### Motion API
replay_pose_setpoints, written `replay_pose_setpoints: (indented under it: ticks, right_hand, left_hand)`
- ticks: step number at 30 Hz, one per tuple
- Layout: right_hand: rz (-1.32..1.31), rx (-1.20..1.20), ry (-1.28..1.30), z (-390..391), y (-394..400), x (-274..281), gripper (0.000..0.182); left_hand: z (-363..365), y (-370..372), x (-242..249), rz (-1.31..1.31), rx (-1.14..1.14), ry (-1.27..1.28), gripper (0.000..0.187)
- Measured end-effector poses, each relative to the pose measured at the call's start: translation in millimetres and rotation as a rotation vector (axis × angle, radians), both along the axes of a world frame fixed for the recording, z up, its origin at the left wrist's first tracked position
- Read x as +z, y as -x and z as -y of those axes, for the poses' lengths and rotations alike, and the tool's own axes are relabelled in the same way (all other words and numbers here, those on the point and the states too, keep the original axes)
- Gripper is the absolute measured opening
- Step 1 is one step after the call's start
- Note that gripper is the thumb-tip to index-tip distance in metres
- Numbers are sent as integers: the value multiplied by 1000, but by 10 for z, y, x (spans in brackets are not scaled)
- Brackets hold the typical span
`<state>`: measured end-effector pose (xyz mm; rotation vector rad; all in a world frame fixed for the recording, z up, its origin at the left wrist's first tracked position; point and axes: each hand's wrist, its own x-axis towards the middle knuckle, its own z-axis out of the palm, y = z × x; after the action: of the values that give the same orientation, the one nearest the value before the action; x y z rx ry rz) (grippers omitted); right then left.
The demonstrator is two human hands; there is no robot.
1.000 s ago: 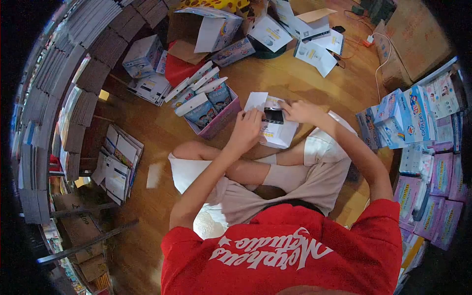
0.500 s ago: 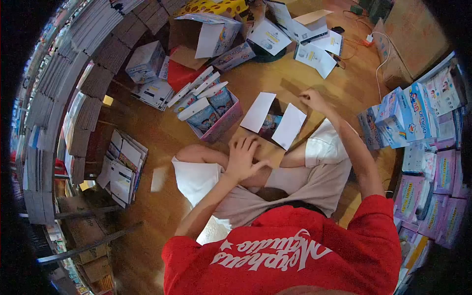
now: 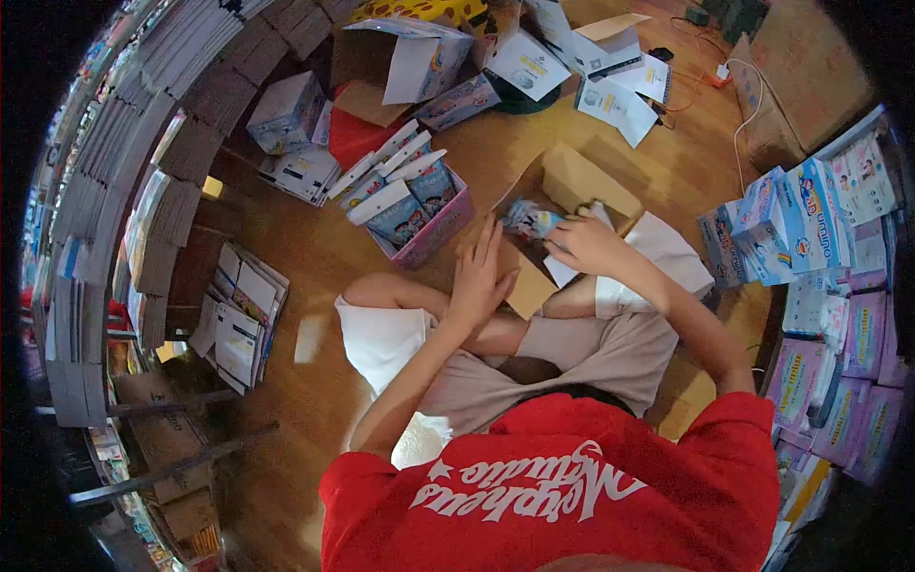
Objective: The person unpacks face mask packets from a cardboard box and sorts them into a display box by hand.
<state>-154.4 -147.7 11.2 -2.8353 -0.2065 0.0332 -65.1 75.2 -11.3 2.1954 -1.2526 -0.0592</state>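
Observation:
An open cardboard box [image 3: 583, 179] stands on the floor before my crossed legs, its brown flaps spread. Inside it is a shiny blue packet [image 3: 532, 220] with printed figures. My right hand [image 3: 593, 246] reaches into the box from the right, its fingers closed at the packet's edge. Against the near left side of the box rests my left hand [image 3: 479, 283], fingers stretched and thumb apart, holding nothing. Left of the box, a pink box [image 3: 434, 240] holds several similar blue packets [image 3: 400, 224] with white top edges.
Opened white cartons [image 3: 529, 69] lie at the far side. Stacks of printed sheets [image 3: 181, 48] line the left. Blue boxes [image 3: 810, 219] and pink-purple packs [image 3: 796, 377] are piled on the right. Flat booklets [image 3: 238, 334] lie on the floor at left.
The box flaps, partly folded over before, now stand wide apart. My right hand has moved from beyond the box's right side into it, onto the packet. My left hand has shifted slightly up against the box.

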Motion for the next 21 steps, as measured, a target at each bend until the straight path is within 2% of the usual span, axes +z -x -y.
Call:
replay_pose_setpoints:
  ticks: [2,3,4,7,9,10,11,12,15,17,18,20,21]
  right_hand:
    - [-16,-56,-72,16,233,171,29]
    - [-21,-86,-99,20,339,286,31]
    - [-22,-120,-122,30,434,370,34]
    - [-336,-113,-149,20,735,465,51]
    - [-145,-176,-133,-90,946,62,56]
    - [-49,-204,-125,-110,994,-124,60]
    - [-140,-223,-219,-95,990,-177,71]
    - [-143,-241,-241,-86,969,-162,70]
    - [-169,-254,-307,-50,874,-69,64]
    - [-193,-209,-340,15,758,17,59]
    - [-221,-314,-386,58,634,27,57]
    - [-274,-523,-481,173,333,31,53]
    - [-94,-473,-330,261,262,-159,54]
  left_hand:
    - [34,-69,-6,-79,38,19,96]
    - [41,-168,-25,-109,0,-13,110]
    - [74,-236,14,-111,-23,-30,108]
    - [186,-272,72,-102,-56,-32,96]
    - [241,-264,65,-66,-14,27,83]
    - [260,-269,65,-117,-69,14,75]
    - [272,-273,61,-170,-123,-1,66]
    - [282,-270,47,-224,-175,-16,58]
    - [386,-216,-53,-113,-303,120,49]
    - [418,-278,-60,-100,-370,98,50]
    - [430,-305,-55,-92,-402,86,51]
    - [450,-333,35,10,-366,75,67]
    - [451,-347,89,59,-348,66,75]
